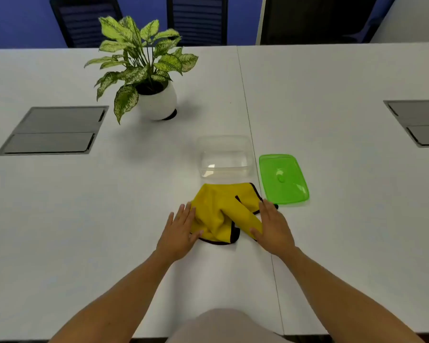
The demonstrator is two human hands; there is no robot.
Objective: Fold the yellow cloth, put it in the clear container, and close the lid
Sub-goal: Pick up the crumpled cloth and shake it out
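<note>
A yellow cloth (219,210) with a dark hem lies crumpled on the white table (109,206), just in front of the clear container (225,157). The container stands open and has nothing in it. Its green lid (283,179) lies flat to the right of it. My left hand (180,232) rests at the cloth's left edge, fingers spread and flat. My right hand (274,227) lies flat on the cloth's right side, fingers apart, covering part of that side. Neither hand grips the fabric.
A potted plant (146,70) in a white pot stands at the back left. Grey cable hatches are set into the table at the left (52,131) and far right (421,122). Dark chairs (198,18) stand behind the table's far edge.
</note>
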